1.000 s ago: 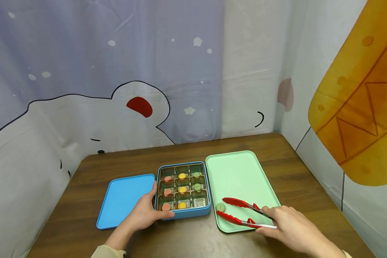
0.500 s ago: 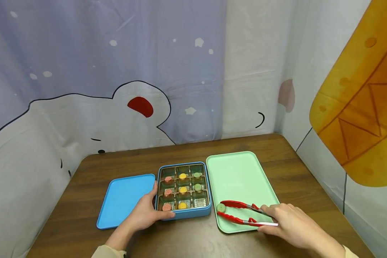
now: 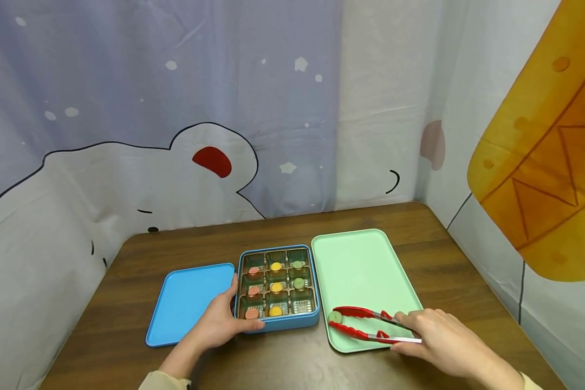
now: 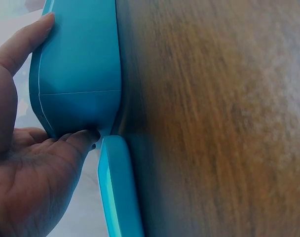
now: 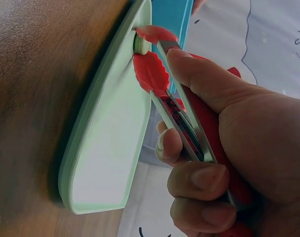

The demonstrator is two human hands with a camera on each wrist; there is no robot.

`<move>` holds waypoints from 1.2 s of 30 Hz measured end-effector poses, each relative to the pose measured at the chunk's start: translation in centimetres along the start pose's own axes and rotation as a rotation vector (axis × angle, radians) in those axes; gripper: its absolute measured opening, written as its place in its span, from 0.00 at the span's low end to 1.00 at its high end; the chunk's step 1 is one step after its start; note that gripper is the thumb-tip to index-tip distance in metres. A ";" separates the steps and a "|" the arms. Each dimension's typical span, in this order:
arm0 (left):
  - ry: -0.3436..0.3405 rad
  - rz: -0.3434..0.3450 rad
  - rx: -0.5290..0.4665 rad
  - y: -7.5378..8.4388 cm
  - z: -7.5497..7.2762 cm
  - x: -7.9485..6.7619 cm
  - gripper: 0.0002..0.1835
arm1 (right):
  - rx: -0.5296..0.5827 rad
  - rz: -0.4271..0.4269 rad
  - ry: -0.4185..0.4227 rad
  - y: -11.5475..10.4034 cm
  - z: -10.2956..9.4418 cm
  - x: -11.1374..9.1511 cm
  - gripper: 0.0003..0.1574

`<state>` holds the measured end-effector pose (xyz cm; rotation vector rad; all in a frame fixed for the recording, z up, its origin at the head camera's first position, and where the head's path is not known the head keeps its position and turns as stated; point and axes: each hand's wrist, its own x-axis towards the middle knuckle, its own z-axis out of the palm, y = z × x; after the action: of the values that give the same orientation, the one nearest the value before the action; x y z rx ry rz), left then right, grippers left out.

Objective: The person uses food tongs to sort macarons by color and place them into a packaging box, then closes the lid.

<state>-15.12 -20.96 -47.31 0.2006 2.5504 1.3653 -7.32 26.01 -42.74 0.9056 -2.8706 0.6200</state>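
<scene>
My right hand (image 3: pixel 441 338) holds red-tipped metal tongs (image 3: pixel 353 311). Their scalloped tips lie either side of a small round green piece (image 3: pixel 335 317) at the near left corner of the pale green tray (image 3: pixel 361 265); in the right wrist view the tongs (image 5: pixel 152 73) touch or nearly touch the piece (image 5: pixel 139 44). At the front left corner of a blue box (image 3: pixel 292 323), my left hand (image 3: pixel 219 317) grips with thumb in front and fingers at the side. Inside, a divided insert carries pink pieces (image 3: pixel 252 313) on the left, yellow (image 3: pixel 275 311) in the middle, green (image 3: pixel 299 283) on the right.
A flat blue lid (image 3: pixel 190 298) lies left of the box, partly behind my left hand. The tray stands close against the box's right side. All rest on a brown wooden table (image 3: pixel 273 363), with a printed curtain (image 3: pixel 292 108) behind.
The tongs' tips have come closer together around the green piece, and the piece has shifted slightly toward me. My left hand and the box stay put.
</scene>
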 end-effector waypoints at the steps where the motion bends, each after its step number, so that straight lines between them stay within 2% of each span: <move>1: -0.001 0.001 -0.002 0.0 0.0 0.0 0.77 | 0.000 0.000 0.000 0.0 0.0 0.0 0.20; 17: 0.003 -0.002 0.011 0.1 0.0 0.0 0.77 | -0.017 0.034 0.044 0.1 -2.2 0.4 0.21; 29: 0.009 -0.013 0.023 0.2 0.0 0.0 0.77 | -0.063 -0.023 0.124 -0.8 -3.9 1.9 0.23; 36: 0.011 0.001 0.017 0.1 0.0 0.0 0.77 | -0.052 -0.089 0.104 -2.3 -3.7 3.8 0.22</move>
<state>-15.10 -20.93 -47.23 0.1975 2.5722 1.3485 -9.39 23.75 -37.82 0.9575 -2.7254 0.5636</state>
